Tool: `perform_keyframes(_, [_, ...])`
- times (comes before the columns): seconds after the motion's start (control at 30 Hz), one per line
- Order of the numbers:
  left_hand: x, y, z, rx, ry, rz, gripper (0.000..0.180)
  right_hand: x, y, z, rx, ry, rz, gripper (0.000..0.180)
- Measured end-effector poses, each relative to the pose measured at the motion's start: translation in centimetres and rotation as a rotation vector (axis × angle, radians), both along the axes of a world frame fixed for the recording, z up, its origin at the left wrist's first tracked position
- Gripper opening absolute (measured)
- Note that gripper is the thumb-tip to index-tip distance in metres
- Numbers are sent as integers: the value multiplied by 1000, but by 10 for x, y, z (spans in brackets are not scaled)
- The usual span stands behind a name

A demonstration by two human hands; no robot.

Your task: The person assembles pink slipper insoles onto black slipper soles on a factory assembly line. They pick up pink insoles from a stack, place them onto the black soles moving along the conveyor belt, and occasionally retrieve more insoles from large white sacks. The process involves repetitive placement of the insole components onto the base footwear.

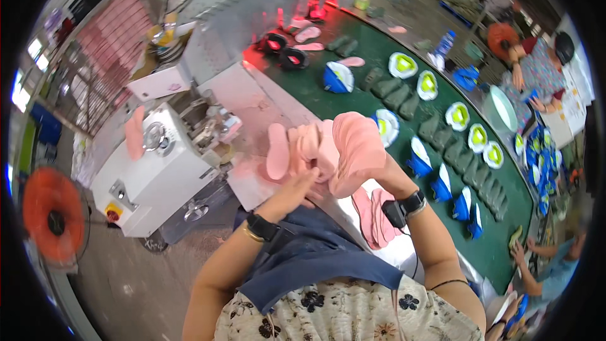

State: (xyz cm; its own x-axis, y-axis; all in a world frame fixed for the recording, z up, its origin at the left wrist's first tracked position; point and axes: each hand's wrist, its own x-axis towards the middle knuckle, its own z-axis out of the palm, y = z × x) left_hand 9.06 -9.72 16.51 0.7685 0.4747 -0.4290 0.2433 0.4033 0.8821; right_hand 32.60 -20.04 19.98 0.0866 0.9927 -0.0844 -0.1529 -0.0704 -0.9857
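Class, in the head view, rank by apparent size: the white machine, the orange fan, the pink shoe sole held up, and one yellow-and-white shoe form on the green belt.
1. White machine
2. Orange fan
3. Pink shoe sole, though nearness to the camera enlarges it
4. Yellow-and-white shoe form

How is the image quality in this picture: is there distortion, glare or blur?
Head view: fisheye bends the green belt toward the dark rim; red glare glows near the tunnel mouth; the pink soles by the hands look slightly soft; far corners are washed out.
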Motion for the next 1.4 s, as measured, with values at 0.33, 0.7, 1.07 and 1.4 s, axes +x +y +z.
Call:
perform_keyframes(0.33, [-32, 27, 35, -684, -664, 166, 62, -62, 57, 37, 671, -1334, 136, 76])
perform_keyframes(0.7, [-29, 9, -25, 415, -89, 641, 65, -118, 36, -49, 12, -508, 74, 84])
perform_keyframes(1.07, [-78, -1, 7, -186, -343, 540, 55, -137, 34, -46, -41, -249, 392, 75])
perform_keyframes(1.4, [-94, -11, -7, 14, -217, 526, 49, -130, 19, -44, -428, 255, 435, 45])
